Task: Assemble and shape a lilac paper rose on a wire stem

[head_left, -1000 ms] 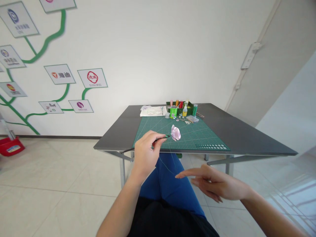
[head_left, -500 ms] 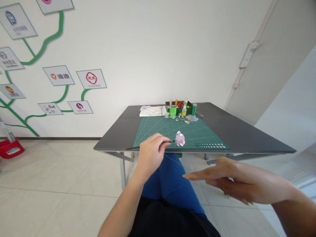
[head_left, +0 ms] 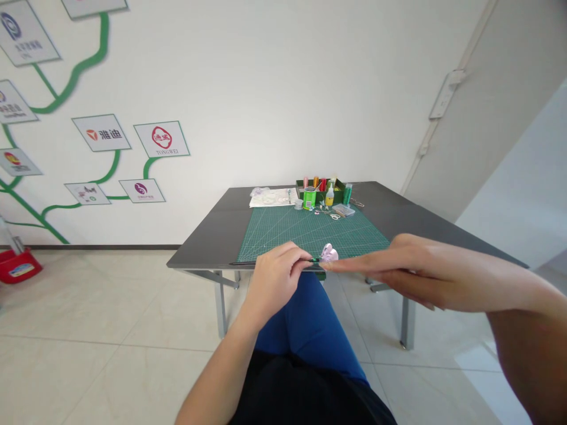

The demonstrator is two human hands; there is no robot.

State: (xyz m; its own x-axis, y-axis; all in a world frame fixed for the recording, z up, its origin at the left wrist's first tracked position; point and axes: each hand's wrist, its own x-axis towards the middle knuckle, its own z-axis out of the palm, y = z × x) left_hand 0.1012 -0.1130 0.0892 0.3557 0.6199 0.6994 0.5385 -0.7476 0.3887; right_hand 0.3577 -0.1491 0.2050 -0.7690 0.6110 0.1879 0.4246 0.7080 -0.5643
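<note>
My left hand (head_left: pixel 278 274) is closed around a slim black hair stick (head_left: pixel 243 263), held level above the table's front edge. A pale lilac flower (head_left: pixel 328 252) sits at the stick's right end, with a bit of green wrapping below it. My right hand (head_left: pixel 411 271) comes in from the right, its fingertips pinched together at the base of the flower. A fine thread ran toward these fingertips in the earlier view; now it is too thin to make out. Under both hands lies the green cutting mat (head_left: pixel 283 227).
Toward the back of the dark table (head_left: pixel 212 227) stand a green box (head_left: pixel 339 195) of thread spools, a green can (head_left: pixel 309 198), a glue bottle (head_left: pixel 329 196), small scissors (head_left: pixel 335 216), a clear case (head_left: pixel 344 210) and white sheets (head_left: pixel 272 198). A red bucket (head_left: pixel 20 268) is at far left.
My right hand has risen and moved left, from below the table edge to the flower's base. The flower has turned and now partly hides behind the fingertips. My left hand keeps its hold.
</note>
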